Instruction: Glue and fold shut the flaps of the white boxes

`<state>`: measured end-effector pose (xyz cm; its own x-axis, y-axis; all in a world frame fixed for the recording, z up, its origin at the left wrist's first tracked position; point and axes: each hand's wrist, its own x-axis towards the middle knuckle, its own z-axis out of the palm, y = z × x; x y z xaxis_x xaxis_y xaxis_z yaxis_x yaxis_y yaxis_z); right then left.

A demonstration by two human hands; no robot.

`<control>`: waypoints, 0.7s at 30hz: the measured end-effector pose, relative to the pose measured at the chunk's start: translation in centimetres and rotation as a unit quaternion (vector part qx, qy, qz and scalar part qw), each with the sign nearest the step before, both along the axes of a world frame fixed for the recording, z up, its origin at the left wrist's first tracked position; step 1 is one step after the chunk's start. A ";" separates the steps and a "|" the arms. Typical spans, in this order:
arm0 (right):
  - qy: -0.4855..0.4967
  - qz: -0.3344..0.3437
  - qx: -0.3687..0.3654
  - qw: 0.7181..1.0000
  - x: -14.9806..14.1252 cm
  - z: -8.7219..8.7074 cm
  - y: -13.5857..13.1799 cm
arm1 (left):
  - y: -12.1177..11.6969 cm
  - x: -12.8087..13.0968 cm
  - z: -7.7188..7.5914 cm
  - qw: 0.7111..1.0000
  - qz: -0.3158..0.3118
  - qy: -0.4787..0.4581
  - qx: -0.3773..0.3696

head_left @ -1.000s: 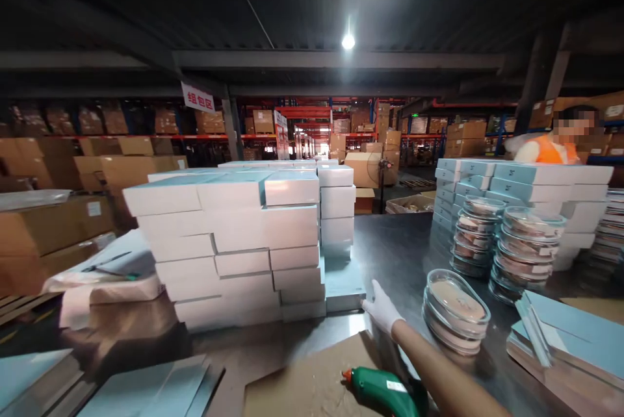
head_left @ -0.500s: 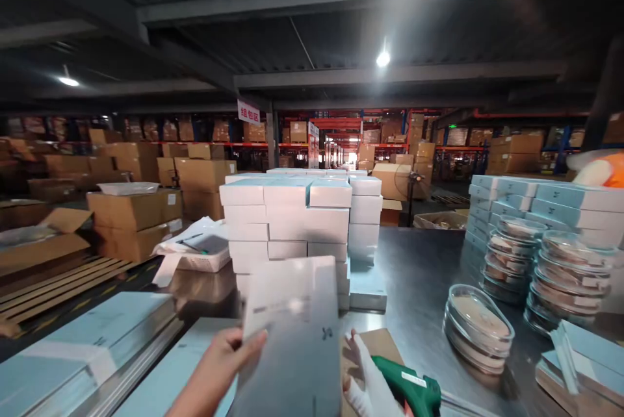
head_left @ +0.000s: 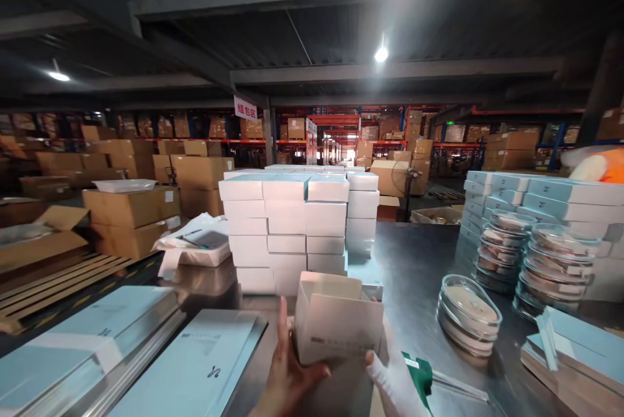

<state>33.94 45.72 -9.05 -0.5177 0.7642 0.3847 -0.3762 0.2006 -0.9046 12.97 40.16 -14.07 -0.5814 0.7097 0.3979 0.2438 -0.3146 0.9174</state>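
Observation:
A white carton [head_left: 341, 329], opened out with flaps standing up at its top, is upright between my two hands at the table's near edge. My left hand [head_left: 292, 371] is bare and grips the carton's left side, thumb across the front. At the right side is my right hand [head_left: 394, 375], in a white glove with the thumb tip uncovered; it presses the front near the edge, and its other fingers are mostly hidden. Just right of that hand lies a green glue gun [head_left: 420, 378]. Flat light-blue cartons [head_left: 195, 358] lie to the left.
Ahead stands a stack of white boxes [head_left: 287, 228]. A white basket [head_left: 214, 254] with papers and a pen is left of it. On the right are stacked clear oval containers [head_left: 468, 316], more boxes [head_left: 546, 199] and flat light-blue pieces [head_left: 585, 345] on the metal table [head_left: 409, 274].
The flat carton held in my left hand is now opened into a box shape. My right hand has come onto its right side, and the top flaps stand up.

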 end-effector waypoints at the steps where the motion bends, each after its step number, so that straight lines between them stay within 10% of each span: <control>1: -0.001 0.027 0.001 1.000 -0.1 1.0 -0.2 | -0.2 -0.2 0.0 0.999 -0.011 0.027 0.022; 4: -0.010 0.055 0.011 0.998 -1.2 2.7 -0.5 | -1.5 -1.1 1.0 0.988 -0.039 0.126 0.074; 8: -0.013 -0.138 -0.007 0.990 -4.0 2.1 -0.6 | -3.6 -1.3 2.3 0.981 -0.069 0.163 0.079; 15: -0.036 -0.112 0.050 0.992 -2.2 1.3 0.8 | -4.6 -1.7 -2.2 0.994 -0.050 0.063 0.078; 21: -0.434 -0.267 0.187 0.840 6.1 -4.5 5.7 | -4.9 -2.9 1.3 0.998 0.023 -0.008 0.063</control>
